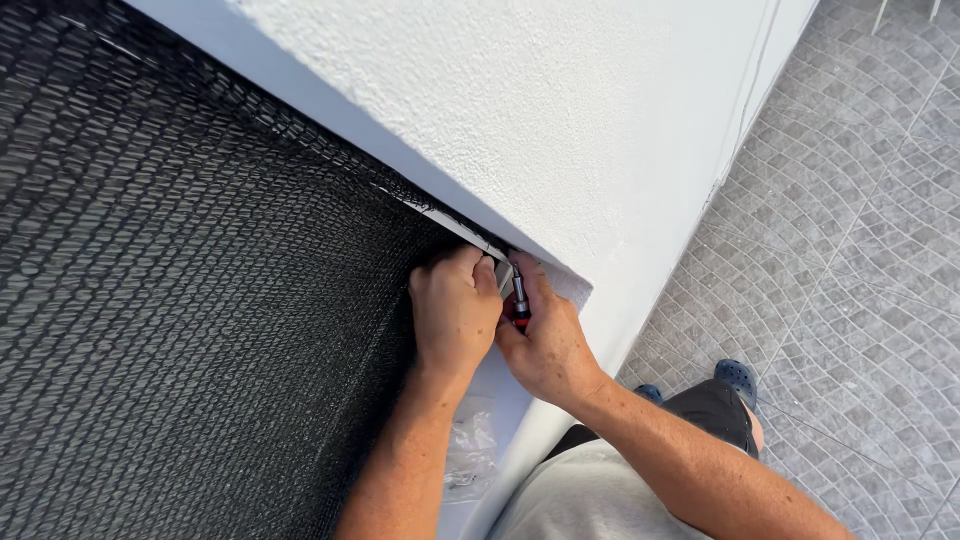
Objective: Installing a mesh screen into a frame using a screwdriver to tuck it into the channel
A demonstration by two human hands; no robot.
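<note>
Far left: black woven shade netting (190,300) stretched across the opening, filling the left half of view, its top edge running along the underside of the white rough-plastered wall ledge (520,110).

Centre: left hand (455,315) curled into a fist, fingers closed over the netting's upper corner and a thin pale metal strip (450,222), likely pinning both flat against the ledge so they stay put.

Just beside it, touching: right hand (545,345) clamped around a small red-and-black-handled screwdriver (519,305), tip pointed up into the corner where netting, strip and wall meet. The tip itself is hidden between the two hands.

Below the hands: a crumpled clear plastic bag (472,445) lies on the white sill; contents can't be made out.

Right: grey patterned paving tiles (850,270) well below, and a blue perforated clog (738,378) on the person's foot.
</note>
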